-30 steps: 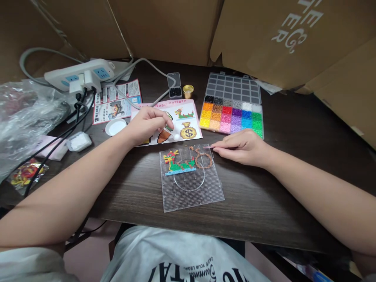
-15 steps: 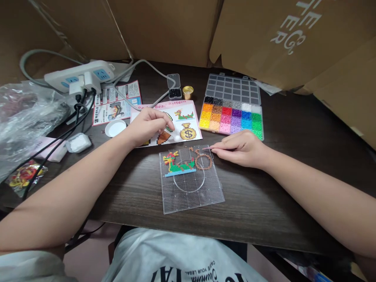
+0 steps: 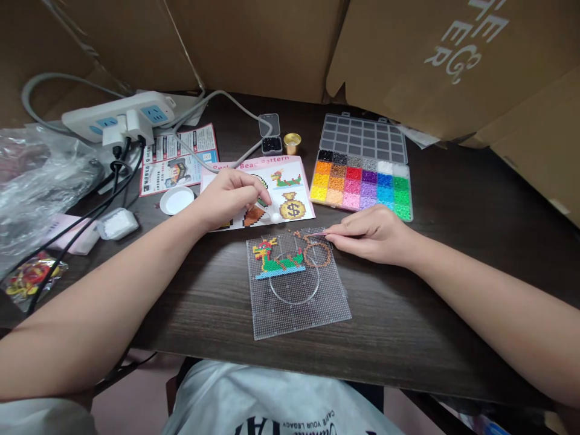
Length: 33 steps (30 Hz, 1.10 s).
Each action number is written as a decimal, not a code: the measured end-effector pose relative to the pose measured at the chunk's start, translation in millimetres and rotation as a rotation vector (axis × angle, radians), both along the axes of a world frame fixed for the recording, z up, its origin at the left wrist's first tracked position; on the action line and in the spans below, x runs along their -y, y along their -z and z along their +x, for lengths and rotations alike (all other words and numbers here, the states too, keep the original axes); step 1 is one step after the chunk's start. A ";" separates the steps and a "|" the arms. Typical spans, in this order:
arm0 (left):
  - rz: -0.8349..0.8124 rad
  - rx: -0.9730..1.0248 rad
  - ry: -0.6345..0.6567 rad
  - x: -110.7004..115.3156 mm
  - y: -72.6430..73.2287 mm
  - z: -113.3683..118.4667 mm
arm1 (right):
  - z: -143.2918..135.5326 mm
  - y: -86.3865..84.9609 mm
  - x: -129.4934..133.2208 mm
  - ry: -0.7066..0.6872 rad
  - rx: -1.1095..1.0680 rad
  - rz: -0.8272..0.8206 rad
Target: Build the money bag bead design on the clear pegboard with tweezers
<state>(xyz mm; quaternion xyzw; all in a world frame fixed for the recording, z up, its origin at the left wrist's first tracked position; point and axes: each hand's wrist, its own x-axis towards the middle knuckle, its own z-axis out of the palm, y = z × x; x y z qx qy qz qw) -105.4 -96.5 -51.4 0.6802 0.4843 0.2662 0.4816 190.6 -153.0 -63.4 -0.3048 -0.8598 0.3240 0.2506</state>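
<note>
Pinched in my right hand [image 3: 374, 235] is a pair of pinkish tweezers [image 3: 319, 234], its tips over the upper right of a clear pegboard [image 3: 299, 314]. On the board a dragon of fused-bead pieces [image 3: 278, 260] in green, red and yellow stands on a blue strip. A ring outline of brown beads [image 3: 318, 264] sits right of it, with a few brown beads above. My left hand [image 3: 233, 196] rests on the printed bead pattern sheet [image 3: 293, 178], fingers curled. A thin white stick with a round tip [image 3: 275, 217] sticks out from under its fingers; the grip is partly hidden.
Behind the pegboard lies an open sorting box of coloured beads [image 3: 357, 181]. A small case of black beads [image 3: 272, 145] and a gold cup [image 3: 292, 143] stand at the back. To the left are a power strip [image 3: 118, 118], black cables, a white lid [image 3: 176, 200] and plastic bags.
The view has shifted slightly, so the board appears a little lower. The tweezer tips have moved a little on the board, lying nearer the top of the brown ring. My left hand stays on the sheet.
</note>
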 end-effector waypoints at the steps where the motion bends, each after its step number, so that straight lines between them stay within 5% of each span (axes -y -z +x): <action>1: 0.002 0.000 0.001 0.1 0.3 -0.1 | 0.0 0.0 0.2 0.003 0.001 -0.001; 33: -0.032 0.065 -0.029 -3.9 2.4 -3.4 | -0.1 -0.7 -4.1 0.009 0.004 -0.033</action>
